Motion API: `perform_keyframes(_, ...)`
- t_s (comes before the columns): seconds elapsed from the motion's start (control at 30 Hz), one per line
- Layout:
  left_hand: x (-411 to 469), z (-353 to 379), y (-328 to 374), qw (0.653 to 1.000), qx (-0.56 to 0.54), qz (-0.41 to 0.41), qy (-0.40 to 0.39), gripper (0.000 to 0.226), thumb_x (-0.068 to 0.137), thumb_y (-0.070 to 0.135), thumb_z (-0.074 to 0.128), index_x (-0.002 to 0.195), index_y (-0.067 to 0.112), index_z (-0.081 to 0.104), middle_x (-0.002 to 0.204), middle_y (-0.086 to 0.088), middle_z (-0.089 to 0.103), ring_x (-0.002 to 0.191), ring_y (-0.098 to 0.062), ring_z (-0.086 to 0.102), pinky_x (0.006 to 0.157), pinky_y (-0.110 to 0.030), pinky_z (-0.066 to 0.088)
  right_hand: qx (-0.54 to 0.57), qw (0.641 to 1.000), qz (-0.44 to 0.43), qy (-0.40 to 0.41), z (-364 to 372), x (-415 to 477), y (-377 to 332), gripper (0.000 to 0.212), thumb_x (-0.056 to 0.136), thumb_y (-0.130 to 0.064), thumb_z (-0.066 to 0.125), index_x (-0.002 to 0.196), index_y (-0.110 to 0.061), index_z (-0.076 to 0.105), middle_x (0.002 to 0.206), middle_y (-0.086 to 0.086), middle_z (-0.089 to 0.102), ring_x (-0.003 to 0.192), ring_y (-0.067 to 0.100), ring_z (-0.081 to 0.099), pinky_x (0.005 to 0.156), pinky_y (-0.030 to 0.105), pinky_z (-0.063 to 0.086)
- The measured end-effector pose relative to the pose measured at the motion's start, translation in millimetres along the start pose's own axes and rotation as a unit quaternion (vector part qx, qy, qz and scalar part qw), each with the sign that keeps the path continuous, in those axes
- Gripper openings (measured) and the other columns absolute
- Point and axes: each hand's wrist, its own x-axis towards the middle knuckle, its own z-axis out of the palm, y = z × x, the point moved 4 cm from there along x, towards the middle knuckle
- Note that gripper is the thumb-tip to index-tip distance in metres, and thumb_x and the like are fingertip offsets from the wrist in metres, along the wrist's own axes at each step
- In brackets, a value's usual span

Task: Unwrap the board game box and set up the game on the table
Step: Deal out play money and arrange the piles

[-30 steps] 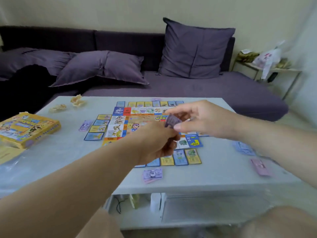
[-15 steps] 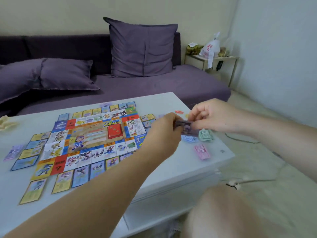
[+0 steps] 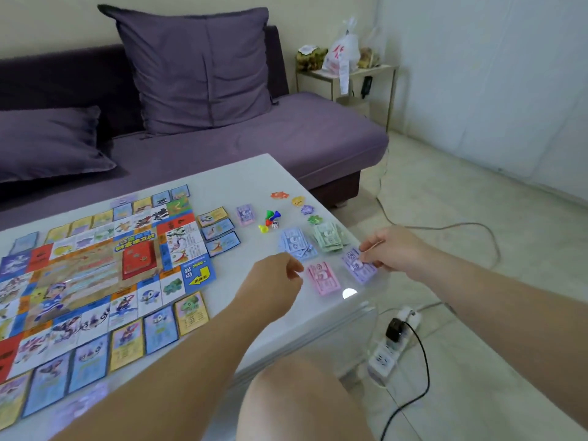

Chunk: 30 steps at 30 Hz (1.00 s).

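1. The purple banknotes (image 3: 359, 266) lie flat on the white table (image 3: 222, 173), close to its right edge. Their long axis runs diagonally from far-left to near-right, parallel to the pink banknotes (image 3: 323, 279) just beside them.
2. The right hand (image 3: 393, 249) pinches the right end of the purple stack with its fingertips. The left hand (image 3: 273, 289) hovers over the table just left of the pink notes, fingers loosely curled, with nothing visible in them.
3. Beyond lie blue banknotes (image 3: 296, 245) and green banknotes (image 3: 329, 237), with coloured pawns (image 3: 270, 218) and a die (image 3: 275, 224) behind them.
4. The game board (image 3: 95, 275) fills the table's left and is ringed by property cards (image 3: 191, 313). Bare tabletop remains between the board and the notes.
5. Past the right edge, a power strip (image 3: 385, 354) lies on the floor.
6. The board's blue corner square (image 3: 198, 272) shows a yellow arrow and what looks like "2000"; other print is too small to read.
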Motion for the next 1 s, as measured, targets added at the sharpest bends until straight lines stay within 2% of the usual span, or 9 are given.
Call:
perform_keyframes(0.1, 9, 2, -9, 1.0, 0.005, -0.017, 0.002, 0.016, 0.093, 0.02, 0.05, 0.105, 0.025, 0.058, 0.107, 0.005, 0.061, 0.088, -0.013, 0.058, 0.063, -0.02, 0.041, -0.024, 1.0, -0.006, 0.009, 5, 11, 6, 0.013, 0.079, -0.004, 0.071, 0.092, -0.006, 0.069, 0.074, 0.004, 0.062, 0.061, 0.013, 0.055, 0.051, 0.021, 0.041)
perform_keyframes(0.23, 17, 7, -13, 0.999, 0.015, -0.03, -0.004, 0.016, 0.093, 0.022, 0.05, 0.107, 0.025, 0.058, 0.108, 0.004, 0.061, 0.093, -0.014, 0.059, 0.073, -0.022, 0.042, -0.129, 0.99, -0.054, 0.031, 7, 14, 0, 0.012, 0.08, -0.007, 0.07, 0.092, -0.009, 0.071, 0.084, 0.0, 0.062, 0.081, 0.013, 0.057, 0.067, 0.021, 0.044)
perform_keyframes(0.37, 24, 10, -12, 0.999, 0.024, -0.031, -0.006, 0.017, 0.094, 0.023, 0.049, 0.107, 0.026, 0.058, 0.105, 0.004, 0.062, 0.091, -0.013, 0.058, 0.073, -0.022, 0.042, -0.17, 0.98, -0.088, 0.046, 9, 13, 0, 0.014, 0.079, -0.004, 0.067, 0.092, -0.007, 0.071, 0.077, -0.007, 0.057, 0.076, 0.011, 0.055, 0.068, 0.02, 0.042)
perform_keyframes(0.47, 29, 10, -17, 0.999, 0.029, -0.037, -0.008, 0.011, 0.094, 0.023, 0.048, 0.099, 0.028, 0.056, 0.103, 0.004, 0.062, 0.09, -0.013, 0.06, 0.071, -0.022, 0.044, -0.161, 0.979, -0.101, 0.078, 3, 19, -5, 0.017, 0.08, -0.012, 0.068, 0.097, -0.012, 0.068, 0.093, 0.0, 0.062, 0.081, 0.012, 0.053, 0.071, 0.021, 0.039)
perform_keyframes(0.6, 33, 14, -27, 0.997, 0.026, -0.071, -0.036, 0.008, 0.094, 0.022, 0.049, 0.092, 0.025, 0.056, 0.099, 0.001, 0.063, 0.093, -0.016, 0.061, 0.077, -0.025, 0.048, -0.16, 0.978, -0.088, 0.101, 0, 40, -23, 0.052, 0.075, -0.038, 0.071, 0.122, -0.02, 0.056, 0.121, 0.001, 0.058, 0.107, 0.019, 0.054, 0.088, 0.032, 0.045)
perform_keyframes(0.73, 38, 13, -32, 0.993, -0.015, -0.095, -0.066, 0.013, 0.093, 0.022, 0.05, 0.081, 0.027, 0.052, 0.084, 0.003, 0.06, 0.075, -0.013, 0.059, 0.07, -0.025, 0.049, -0.191, 0.979, -0.03, 0.068, 13, 62, -39, 0.089, 0.071, -0.051, 0.072, 0.141, -0.013, 0.032, 0.141, 0.009, 0.042, 0.131, 0.029, 0.037, 0.104, 0.042, 0.038)
perform_keyframes(0.83, 39, 14, -33, 0.992, -0.029, -0.098, -0.076, 0.013, 0.093, 0.022, 0.051, 0.08, 0.027, 0.052, 0.085, 0.004, 0.059, 0.075, -0.013, 0.059, 0.07, -0.025, 0.049, -0.219, 0.975, 0.013, 0.023, 26, 74, -41, 0.102, 0.068, -0.056, 0.074, 0.143, -0.006, 0.025, 0.143, 0.012, 0.039, 0.131, 0.031, 0.038, 0.103, 0.039, 0.039)
perform_keyframes(0.9, 40, 15, -33, 0.993, -0.02, -0.091, -0.075, 0.011, 0.092, 0.024, 0.051, 0.082, 0.029, 0.051, 0.092, 0.003, 0.059, 0.083, -0.016, 0.058, 0.068, -0.022, 0.044, -0.226, 0.974, 0.029, -0.001, 31, 79, -39, 0.102, 0.064, -0.058, 0.076, 0.139, -0.004, 0.032, 0.136, 0.013, 0.046, 0.123, 0.03, 0.046, 0.099, 0.037, 0.042)
perform_keyframes(1.0, 41, 16, -33, 0.992, -0.011, -0.089, -0.085, 0.008, 0.093, 0.026, 0.051, 0.086, 0.029, 0.049, 0.092, 0.003, 0.058, 0.088, -0.016, 0.057, 0.067, -0.022, 0.04, -0.215, 0.976, 0.018, -0.031, 33, 80, -39, 0.071, 0.068, -0.049, 0.078, 0.117, -0.004, 0.053, 0.105, 0.006, 0.057, 0.095, 0.024, 0.055, 0.081, 0.028, 0.044)
